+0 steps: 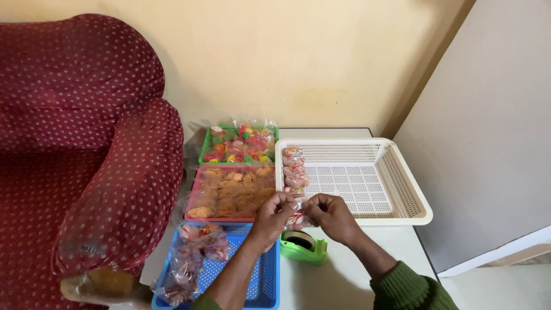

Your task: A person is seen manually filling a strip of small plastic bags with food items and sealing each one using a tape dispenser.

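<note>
- The left hand (274,215) and the right hand (330,215) pinch one small snack packet (297,218) together, at the near rim of the white basket (402,189).
- A few finished packets (294,169) lie in a row along the basket's left wall; most of it is bare.
- The pink tray of loose snacks (229,192) looks full, so much work seems left.
- A green tape dispenser (303,247) stands just below the hands.

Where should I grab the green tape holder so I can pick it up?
Grab the green tape dispenser by its two long flat sides, coming down from above. It sits upright on the white table just below both hands, the left hand and right hand. Its rounded top holds the roll, so pinching the sides looks steadier.
</note>
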